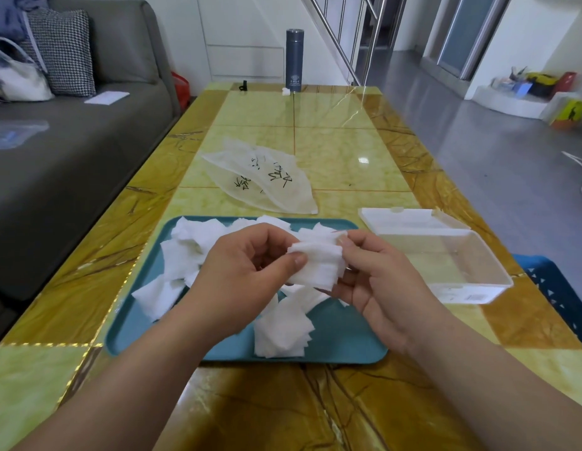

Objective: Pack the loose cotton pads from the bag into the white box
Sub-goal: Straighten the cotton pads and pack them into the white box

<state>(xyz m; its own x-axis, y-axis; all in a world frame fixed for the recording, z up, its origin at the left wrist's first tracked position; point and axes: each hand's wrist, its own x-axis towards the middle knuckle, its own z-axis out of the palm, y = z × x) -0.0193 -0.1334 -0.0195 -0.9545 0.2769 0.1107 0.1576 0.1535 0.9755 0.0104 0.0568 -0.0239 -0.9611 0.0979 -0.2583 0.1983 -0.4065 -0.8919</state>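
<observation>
Both hands hold one small stack of white cotton pads (319, 265) above a teal tray (345, 340). My left hand (247, 275) pinches the stack's left edge with thumb and curled fingers. My right hand (377, 278) grips its right side. Several loose cotton pads (175, 255) lie scattered over the tray, with a thicker pile (283, 333) near its front. The white box (446, 258) stands open to the right of the tray, its lid folded back, and looks empty. The flat translucent bag (266, 177) with black writing lies beyond the tray.
A dark blue flask (293, 60) stands at the table's far end beside a small white object (285, 91) and a black clip (243, 85). A grey sofa (71, 141) runs along the left. A blue crate (556, 284) sits by the table's right edge.
</observation>
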